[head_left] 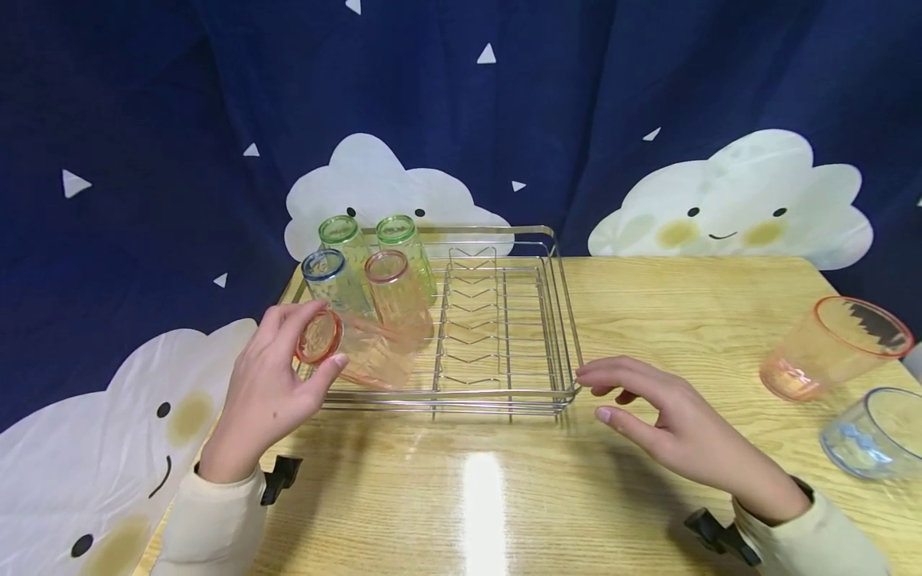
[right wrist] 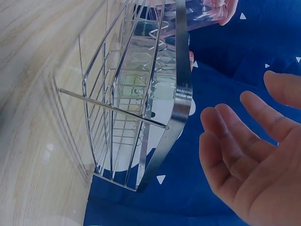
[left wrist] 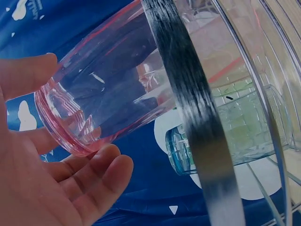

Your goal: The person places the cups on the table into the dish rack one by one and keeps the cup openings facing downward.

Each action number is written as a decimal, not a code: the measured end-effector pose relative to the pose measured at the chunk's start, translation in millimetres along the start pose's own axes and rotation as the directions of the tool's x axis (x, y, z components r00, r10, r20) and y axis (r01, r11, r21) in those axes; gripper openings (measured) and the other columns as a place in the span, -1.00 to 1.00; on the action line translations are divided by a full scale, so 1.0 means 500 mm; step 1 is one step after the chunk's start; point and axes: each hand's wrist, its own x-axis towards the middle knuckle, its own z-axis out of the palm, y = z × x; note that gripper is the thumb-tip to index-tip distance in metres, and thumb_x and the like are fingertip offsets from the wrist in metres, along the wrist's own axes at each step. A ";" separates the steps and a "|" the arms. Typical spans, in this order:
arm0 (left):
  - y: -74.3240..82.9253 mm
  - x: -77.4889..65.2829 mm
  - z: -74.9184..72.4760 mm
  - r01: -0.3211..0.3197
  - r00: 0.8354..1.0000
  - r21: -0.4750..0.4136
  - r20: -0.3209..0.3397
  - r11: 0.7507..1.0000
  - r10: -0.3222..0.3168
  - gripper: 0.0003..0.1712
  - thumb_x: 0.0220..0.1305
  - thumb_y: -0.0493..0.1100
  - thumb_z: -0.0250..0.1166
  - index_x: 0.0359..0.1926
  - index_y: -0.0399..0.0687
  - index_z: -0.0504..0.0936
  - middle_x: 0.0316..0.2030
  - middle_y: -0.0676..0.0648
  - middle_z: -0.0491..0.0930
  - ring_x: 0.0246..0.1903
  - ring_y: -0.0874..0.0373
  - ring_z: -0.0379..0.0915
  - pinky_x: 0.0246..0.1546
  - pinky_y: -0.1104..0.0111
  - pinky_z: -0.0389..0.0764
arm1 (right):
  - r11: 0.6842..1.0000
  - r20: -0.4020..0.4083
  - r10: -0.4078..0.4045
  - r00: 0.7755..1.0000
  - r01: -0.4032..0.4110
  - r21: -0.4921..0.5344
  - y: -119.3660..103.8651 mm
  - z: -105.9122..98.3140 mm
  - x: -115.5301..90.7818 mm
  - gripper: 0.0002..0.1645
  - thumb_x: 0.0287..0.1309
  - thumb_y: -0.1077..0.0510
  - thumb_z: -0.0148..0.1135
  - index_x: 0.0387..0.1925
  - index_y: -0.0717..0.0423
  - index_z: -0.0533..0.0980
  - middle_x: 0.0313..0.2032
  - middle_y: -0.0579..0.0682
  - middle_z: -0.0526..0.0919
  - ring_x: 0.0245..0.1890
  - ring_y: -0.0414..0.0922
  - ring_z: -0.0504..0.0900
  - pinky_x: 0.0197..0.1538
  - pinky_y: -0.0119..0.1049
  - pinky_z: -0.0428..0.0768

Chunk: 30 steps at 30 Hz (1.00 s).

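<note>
Over the left part of a wire rack (head_left: 471, 394) on the bench (head_left: 403, 512), the head view shows me the left hand (head_left: 270, 392) holding a tilted reddish glass (head_left: 378, 352) by its base, thumb and fingers round it. Beside it stand four upturned glasses: two green (head_left: 338, 230), one blue (head_left: 324, 264), one pink (head_left: 389, 266). Well apart on the right are an orange tumbler (head_left: 828, 352) and a blue tumbler (head_left: 871, 440). From the left wrist, that grip curls about the glass's base, the rack's flat rim crossing before the glass. From the right wrist, the right hand (right wrist: 258, 165) hangs near the rack, its grip loosely parted and holding nothing.
</note>
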 end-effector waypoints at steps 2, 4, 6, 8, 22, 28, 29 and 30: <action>0.000 0.001 0.002 0.006 1.000 -0.005 0.000 1.000 -0.006 -0.26 -0.03 -0.18 0.49 0.25 -0.16 0.50 0.03 -0.25 0.54 -0.07 -0.13 0.51 -0.20 0.02 0.48 | 1.000 0.005 -0.002 1.000 0.002 0.001 0.000 0.001 0.001 -0.42 0.11 0.39 0.34 0.12 -0.15 0.55 0.11 -0.17 0.63 -0.06 -0.31 0.65 -0.11 -0.51 0.61; 0.000 0.002 0.004 0.011 1.000 -0.010 0.000 1.000 -0.011 -0.25 -0.04 -0.19 0.49 0.24 -0.18 0.49 0.03 -0.25 0.54 -0.03 -0.14 0.49 -0.13 0.00 0.48 | 1.000 0.009 -0.008 1.000 0.008 0.003 0.001 0.001 0.002 -0.41 0.10 0.40 0.34 0.13 -0.14 0.55 0.11 -0.15 0.63 -0.05 -0.31 0.64 -0.11 -0.50 0.61; -0.001 0.002 0.006 0.011 1.000 -0.012 -0.001 1.000 -0.011 -0.25 -0.05 -0.21 0.50 0.23 -0.20 0.49 0.03 -0.25 0.55 0.01 -0.15 0.48 -0.09 -0.01 0.47 | 1.000 0.011 -0.015 1.000 0.015 0.004 0.001 0.002 0.003 -0.41 0.10 0.40 0.33 0.13 -0.14 0.55 0.11 -0.12 0.64 -0.04 -0.34 0.63 -0.11 -0.50 0.61; -0.002 0.000 0.007 0.011 1.000 -0.010 0.002 1.000 -0.011 -0.26 -0.05 -0.21 0.50 0.22 -0.21 0.51 0.02 -0.25 0.55 0.02 -0.15 0.48 -0.08 -0.01 0.47 | 1.000 0.014 -0.018 1.000 0.018 0.004 0.001 0.002 0.003 -0.41 0.10 0.40 0.33 0.14 -0.14 0.55 0.10 -0.12 0.64 -0.03 -0.35 0.62 -0.09 -0.50 0.61; -0.021 -0.004 0.009 0.016 0.998 0.040 0.058 0.999 -0.018 -0.31 0.01 -0.20 0.47 0.21 -0.22 0.53 0.05 -0.28 0.55 0.05 -0.24 0.46 0.01 -0.08 0.43 | 1.000 0.035 -0.003 0.999 0.003 0.010 0.002 0.004 -0.003 -0.45 0.15 0.36 0.32 0.14 -0.14 0.55 0.05 -0.11 0.67 -0.11 -0.31 0.65 -0.09 -0.49 0.62; -0.026 -0.005 0.007 0.023 0.995 0.076 0.097 0.997 -0.030 -0.32 0.03 -0.21 0.45 0.23 -0.21 0.52 0.11 -0.29 0.52 0.09 -0.27 0.41 0.05 -0.09 0.41 | 1.000 0.044 0.000 0.999 0.000 0.014 0.003 0.004 -0.003 -0.45 0.16 0.35 0.32 0.14 -0.15 0.55 0.06 -0.14 0.67 -0.11 -0.34 0.64 -0.08 -0.49 0.62; -0.027 -0.004 0.007 0.024 0.994 0.084 0.101 0.996 -0.032 -0.33 0.04 -0.21 0.44 0.23 -0.21 0.52 0.12 -0.29 0.52 0.08 -0.26 0.40 0.04 -0.08 0.41 | 1.000 0.045 -0.001 0.999 0.000 0.017 0.003 0.004 -0.003 -0.45 0.16 0.35 0.32 0.14 -0.14 0.55 0.06 -0.14 0.67 -0.10 -0.35 0.64 -0.08 -0.49 0.62; -0.028 -0.004 0.006 0.023 0.994 0.091 0.104 0.996 -0.032 -0.33 0.05 -0.22 0.44 0.23 -0.22 0.52 0.14 -0.29 0.51 0.08 -0.26 0.40 0.04 -0.08 0.41 | 1.000 0.046 -0.002 0.999 0.001 0.018 0.004 0.004 -0.004 -0.46 0.16 0.35 0.32 0.14 -0.13 0.55 0.05 -0.13 0.67 -0.10 -0.37 0.64 -0.08 -0.50 0.62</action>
